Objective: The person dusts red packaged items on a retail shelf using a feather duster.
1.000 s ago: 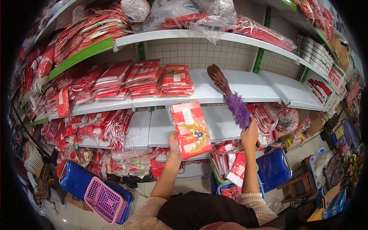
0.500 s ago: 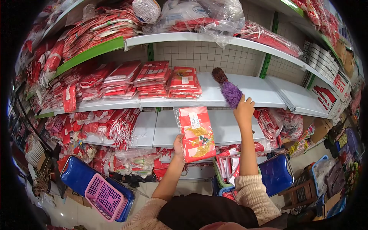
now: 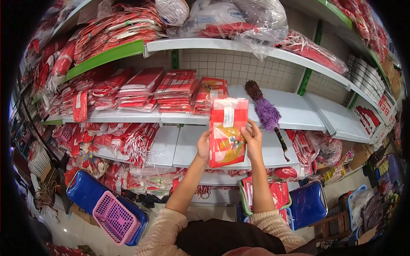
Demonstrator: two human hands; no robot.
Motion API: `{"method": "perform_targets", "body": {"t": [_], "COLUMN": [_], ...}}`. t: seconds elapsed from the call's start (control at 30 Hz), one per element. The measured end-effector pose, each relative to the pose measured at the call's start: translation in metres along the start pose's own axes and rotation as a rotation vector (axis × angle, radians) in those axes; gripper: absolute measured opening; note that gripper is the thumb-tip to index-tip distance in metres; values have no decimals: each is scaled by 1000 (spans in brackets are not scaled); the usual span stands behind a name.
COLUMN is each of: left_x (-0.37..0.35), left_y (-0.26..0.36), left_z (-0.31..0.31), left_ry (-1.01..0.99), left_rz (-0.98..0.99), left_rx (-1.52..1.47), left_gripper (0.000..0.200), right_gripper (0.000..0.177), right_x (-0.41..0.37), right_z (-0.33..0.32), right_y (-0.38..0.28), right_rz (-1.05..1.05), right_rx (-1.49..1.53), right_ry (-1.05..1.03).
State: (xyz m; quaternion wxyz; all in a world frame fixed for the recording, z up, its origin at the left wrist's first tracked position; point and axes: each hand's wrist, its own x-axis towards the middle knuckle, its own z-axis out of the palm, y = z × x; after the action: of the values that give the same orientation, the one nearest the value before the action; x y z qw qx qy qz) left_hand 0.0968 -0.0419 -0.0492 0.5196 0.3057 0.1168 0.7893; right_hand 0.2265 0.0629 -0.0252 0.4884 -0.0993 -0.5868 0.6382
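Between my two hands is a clear-wrapped packet of folded red cloth (image 3: 229, 132) with a white label and a gold bird emblem. My left hand (image 3: 204, 147) grips its left edge, and my right hand (image 3: 253, 138) closes on its right edge. The packet is held upright in front of the shelf. To its right, a purple duster (image 3: 267, 114) lies on the middle shelf (image 3: 294, 113), its dark handle hanging over the front edge. Just behind the packet's upper left stands a stack of similar packets (image 3: 207, 91), partly hidden.
More stacks of red packets (image 3: 136, 89) line the middle shelf to the left. Plastic-wrapped bundles (image 3: 230, 21) fill the shelf above. Below are a pink basket (image 3: 115, 217) on a blue chair (image 3: 85, 192), a second blue chair (image 3: 307, 205) and a green basket (image 3: 245, 196) holding packets.
My right hand has let go of the duster, which now rests on the shelf, and has taken the packet's right edge. The packet has risen slightly and moved right.
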Motion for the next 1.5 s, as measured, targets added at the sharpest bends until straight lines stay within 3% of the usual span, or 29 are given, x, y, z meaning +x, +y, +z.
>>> {"method": "perform_targets", "body": {"t": [0.1, 0.13, 0.23, 0.27, 0.37, 0.4, 0.43, 0.5, 0.53, 0.63, 0.77, 0.87, 1.07, 1.17, 1.27, 1.33, 1.4, 1.5], "left_x": [23, 30, 45, 41, 63, 87, 94, 100, 100, 101, 99, 99, 98, 100, 90, 75, 58, 35], "left_y": [13, 22, 41, 51, 54, 50, 55, 63, 66, 65, 61, 54, 50, 45, 35, 22, 2, -35], "left_z": [7, 1, 16, 28, 19, -21, -23, -22, -20, -26, -39, -47, -47, -46, -33, -17, -4, 12], "left_ry": [211, 167, 123, 162, 253, 236, 274, 340, 366, 410, 399, 432, 498, 581, 622, 599, 485, 276], "left_rz": [4, -35, 315, 177, 355, 503, 555, 649, 608, 530, 598, 670, 710, 727, 850, 940, 934, 862], "left_rx": [144, 189, 559, 542, 929, 1046, 1221, 1577, 1741, 2054, 2129, 2200, 2204, 2231, 2189, 2107, 2051, 1918], "left_gripper": [44, 47, 54, 63, 66, 70, 69, 67, 61, 59, 57, 54, 55, 56, 54, 52, 49, 41], "right_gripper": [41, 39, 40, 41, 44, 44, 44, 38, 35, 26, 29, 38, 56, 56, 49, 40, 33, 30], "right_x": [34, 48, 98, 117, 180, 204, 219, 225, 225, 232, 220, 218, 190, 205, 166, 117, 71, 3], "right_z": [11, 15, 22, 24, 24, 22, 20, 31, 34, 28, 30, 34, 49, 27, 20, 19, 13, -10], "right_y": [4, 2, 4, 7, 36, 54, 63, 69, 73, 92, 95, 108, 50, 98, 76, 56, 56, 50], "right_rz": [-46, -43, -54, -71, -82, -64, -47, 95, 167, 145, 8, -227, 1, -108, -344, -375, -331, -329], "right_rx": [126, 146, 161, 119, -42, -115, -188, -23, 61, -84, -128, -321, -1104, -584, -804, -742, -607, -651], "right_ry": [38, 76, 127, 138, 168, 168, 169, 142, 128, 11, -31, 131, -50, -109, -11, 65, 135, 134]}}
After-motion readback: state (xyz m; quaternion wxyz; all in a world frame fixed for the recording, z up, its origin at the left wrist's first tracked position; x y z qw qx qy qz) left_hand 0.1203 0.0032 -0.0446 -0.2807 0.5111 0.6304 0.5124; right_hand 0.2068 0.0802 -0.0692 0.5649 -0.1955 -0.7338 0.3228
